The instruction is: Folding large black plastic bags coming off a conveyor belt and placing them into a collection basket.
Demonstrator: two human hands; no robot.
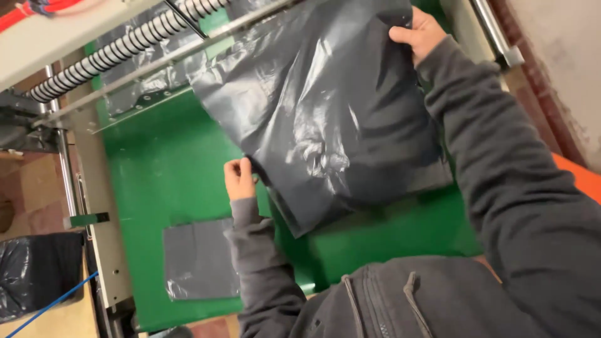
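Green machine bed, dark plastic bag pinched shut between left hand and right hand fingers

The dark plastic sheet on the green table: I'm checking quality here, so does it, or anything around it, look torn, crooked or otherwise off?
No tear shows. The dark plastic sheet is wrinkled and lies askew across the green table, pinched by the left hand at one edge and the right hand at another. A smaller folded grey piece lies flat apart from it.

— What does the person wear?
— A dark grey hooded sweatshirt with a front zip, a drawcord, and long ribbed-cuff sleeves.
— Gloves?
— No; the left hand and right hand are bare.
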